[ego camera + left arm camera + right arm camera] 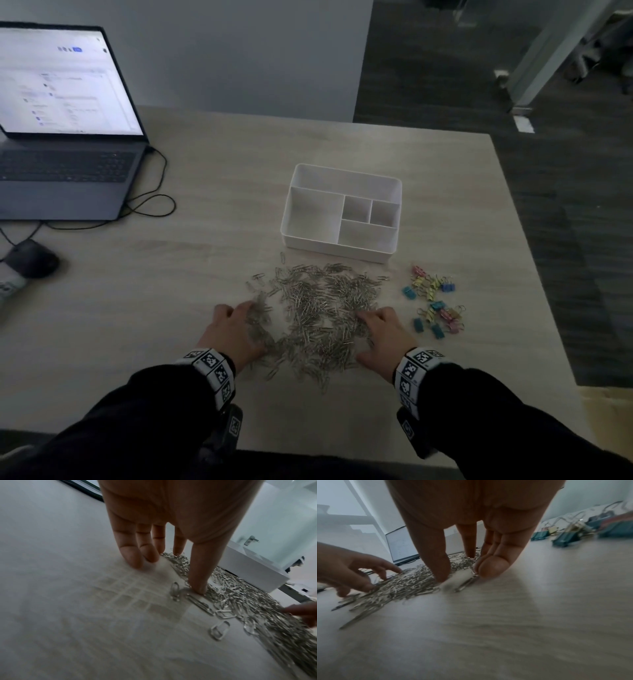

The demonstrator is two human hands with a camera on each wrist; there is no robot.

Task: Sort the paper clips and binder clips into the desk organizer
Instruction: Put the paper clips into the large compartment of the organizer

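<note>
Right, left hand (pixel 236 329) & right hand (pixel 382 334) are resting flat-fingered, gripping nothing, either side of the paper clips (pixel 318 308). Best raking inward w/ low fingers before scooping to the organizer (pixel 342 212).

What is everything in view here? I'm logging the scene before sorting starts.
paper clips: a large pile, silver, table centre, in front of the organizer
binder clips: a loose cluster, blue, yellow, pink, right of the pile
desk organizer: one, white, five compartments, nothing visible inside, behind the pile
laptop: one, grey, open, far left
mouse: one, dark, left edge
table: one, light wood
left hand: fingers spread on the pile's left edge
right hand: fingers on the pile's right edge
</note>
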